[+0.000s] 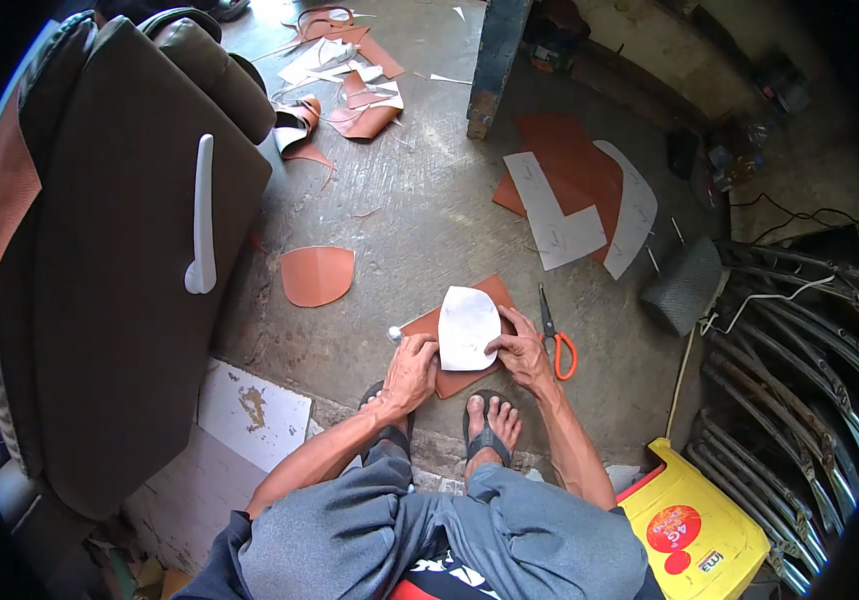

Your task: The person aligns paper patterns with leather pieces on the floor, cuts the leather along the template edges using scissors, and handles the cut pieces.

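A white curved paper template [467, 330] lies over a reddish-brown leather-like piece [459, 384] on the floor between my feet. My right hand [522, 352] pinches the template's right edge between thumb and fingers. At the left side of the brown piece, my left hand [410, 372] has its fingers curled onto the edge; the fingertips are partly hidden. A small white rounded object [394, 334] shows just beyond the left knuckles. Scissors with orange handles [565, 356] lie right of my right hand, untouched.
A cut brown piece [317, 276] lies ahead on the left. Farther off are scraps [364, 105] and white templates [549, 215] on a brown sheet [559, 140]. A large dark seat [139, 250] stands left; metal frames [789, 400] and a yellow stool [699, 530] are right.
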A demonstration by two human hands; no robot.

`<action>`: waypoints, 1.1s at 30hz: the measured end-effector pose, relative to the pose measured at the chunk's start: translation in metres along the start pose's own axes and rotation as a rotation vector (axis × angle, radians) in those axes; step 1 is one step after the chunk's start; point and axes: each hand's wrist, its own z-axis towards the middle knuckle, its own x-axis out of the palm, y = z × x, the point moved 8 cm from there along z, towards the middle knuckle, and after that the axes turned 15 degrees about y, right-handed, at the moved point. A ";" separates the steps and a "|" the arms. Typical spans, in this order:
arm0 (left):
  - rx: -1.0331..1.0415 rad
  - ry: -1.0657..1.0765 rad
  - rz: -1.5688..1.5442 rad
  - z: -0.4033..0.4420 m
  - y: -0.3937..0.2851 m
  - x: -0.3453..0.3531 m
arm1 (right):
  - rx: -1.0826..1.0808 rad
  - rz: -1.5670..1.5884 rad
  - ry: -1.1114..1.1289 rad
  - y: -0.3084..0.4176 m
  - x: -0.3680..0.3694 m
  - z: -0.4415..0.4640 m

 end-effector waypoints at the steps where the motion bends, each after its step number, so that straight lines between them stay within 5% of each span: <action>1: 0.001 0.000 0.000 0.001 -0.003 -0.001 | 0.017 -0.010 0.025 -0.002 0.001 0.001; 6: -0.144 -0.072 -0.090 0.004 -0.005 -0.009 | 0.010 -0.038 0.036 -0.003 -0.001 0.001; 24: -0.086 0.039 0.245 0.009 -0.006 -0.003 | -0.063 -0.203 -0.029 -0.003 -0.013 0.018; 27: 0.057 -0.014 0.360 0.009 -0.025 -0.002 | -0.073 -0.215 -0.014 -0.006 -0.015 0.018; 33: 0.141 0.207 0.364 0.016 -0.035 0.030 | -0.079 -0.211 0.005 -0.006 -0.014 0.019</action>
